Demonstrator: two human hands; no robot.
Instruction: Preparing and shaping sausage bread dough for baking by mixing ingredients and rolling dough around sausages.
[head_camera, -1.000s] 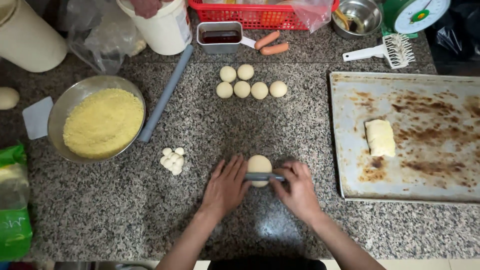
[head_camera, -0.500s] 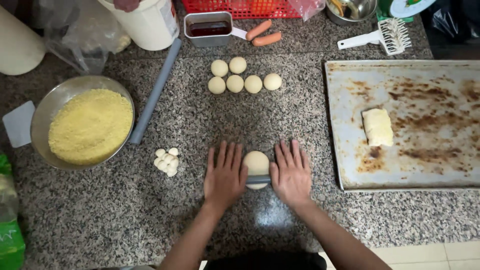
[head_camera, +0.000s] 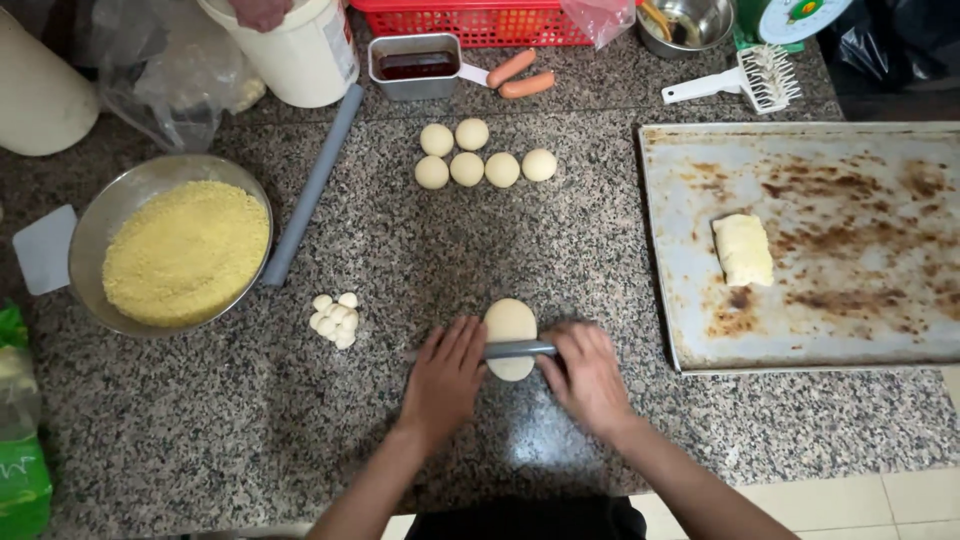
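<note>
Grey rolling pin (head_camera: 518, 350) crosses dough (head_camera: 510, 322) — between both hands (head_camera: 445, 375).

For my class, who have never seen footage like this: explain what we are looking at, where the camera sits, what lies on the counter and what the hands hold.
There is no machine here. One camera, worn on a person's head, looks straight down at their two bare hands and a speckled stone counter.

The left hand and right hand press flat on the ends of a thin grey rolling pin, which lies across an oval piece of dough.

Further away sit five dough balls, a cluster of small white pieces, a metal bowl of yellow crumbs, a longer grey rod, two sausages and a stained baking tray carrying one folded piece of dough.
</note>
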